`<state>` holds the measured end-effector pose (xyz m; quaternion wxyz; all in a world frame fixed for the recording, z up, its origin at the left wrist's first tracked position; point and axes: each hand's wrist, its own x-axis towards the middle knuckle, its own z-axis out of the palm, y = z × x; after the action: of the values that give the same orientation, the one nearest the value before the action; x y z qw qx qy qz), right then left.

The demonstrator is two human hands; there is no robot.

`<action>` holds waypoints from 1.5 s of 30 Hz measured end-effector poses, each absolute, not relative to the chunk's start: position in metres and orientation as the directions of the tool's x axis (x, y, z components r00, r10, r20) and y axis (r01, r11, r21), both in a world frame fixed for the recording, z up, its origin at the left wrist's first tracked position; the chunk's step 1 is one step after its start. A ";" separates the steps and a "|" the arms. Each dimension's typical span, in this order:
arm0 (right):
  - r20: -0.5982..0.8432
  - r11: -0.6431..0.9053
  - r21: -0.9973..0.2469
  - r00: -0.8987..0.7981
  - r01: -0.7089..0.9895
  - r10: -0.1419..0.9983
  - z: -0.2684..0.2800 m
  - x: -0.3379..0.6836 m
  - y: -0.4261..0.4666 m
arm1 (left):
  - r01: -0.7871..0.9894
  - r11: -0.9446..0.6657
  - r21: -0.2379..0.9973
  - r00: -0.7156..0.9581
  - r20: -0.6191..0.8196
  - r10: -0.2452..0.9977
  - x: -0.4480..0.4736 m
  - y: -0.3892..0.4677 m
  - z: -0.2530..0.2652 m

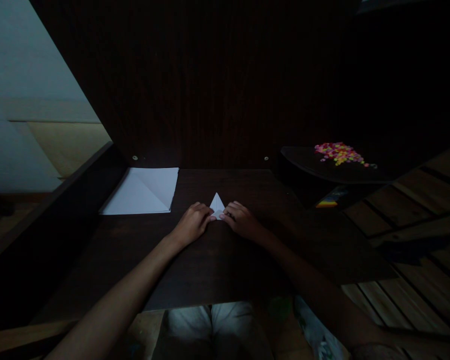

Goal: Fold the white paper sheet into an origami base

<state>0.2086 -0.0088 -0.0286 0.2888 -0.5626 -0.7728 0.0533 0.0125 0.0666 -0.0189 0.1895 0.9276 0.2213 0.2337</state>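
Observation:
A small folded piece of white paper [217, 202] lies on the dark wooden desk, its point turned away from me and a crease running down its middle. My left hand [195, 220] grips its left lower corner, thumb along the near edge. On the opposite corner, my right hand [242, 219] has its fingers curled and its thumb at the near edge. Both hands partly cover the paper's sides. Left of them rests a stack of white paper sheets [146, 190], the top one marked by diagonal creases.
A dark raised shelf [303, 157] at the right bears a heap of small colourful pieces [339, 153]. Beneath it shows a bright striped item [327, 204]. A dark panel [225, 85] rises behind the desk [210, 270], and a side board [48, 230] bounds the left.

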 end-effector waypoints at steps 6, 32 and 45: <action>0.419 0.365 -0.470 -0.161 0.803 0.894 -0.033 0.210 -0.004 | 0.356 -0.832 0.424 0.769 0.374 0.519 0.011 0.071 -0.021; 0.283 0.173 -0.617 0.012 0.768 0.959 -0.030 0.210 0.002 | 0.421 -0.848 0.321 0.767 0.373 0.522 0.015 0.070 -0.017; 0.198 0.046 -0.581 0.086 0.812 0.976 -0.026 0.213 0.001 | 0.492 -0.821 0.288 0.756 0.325 0.568 0.017 0.068 -0.015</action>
<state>0.2133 0.0009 -0.0259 0.2929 -0.6762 -0.6614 0.1401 0.0170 0.0681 -0.0145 0.0928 0.9325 0.2841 0.2027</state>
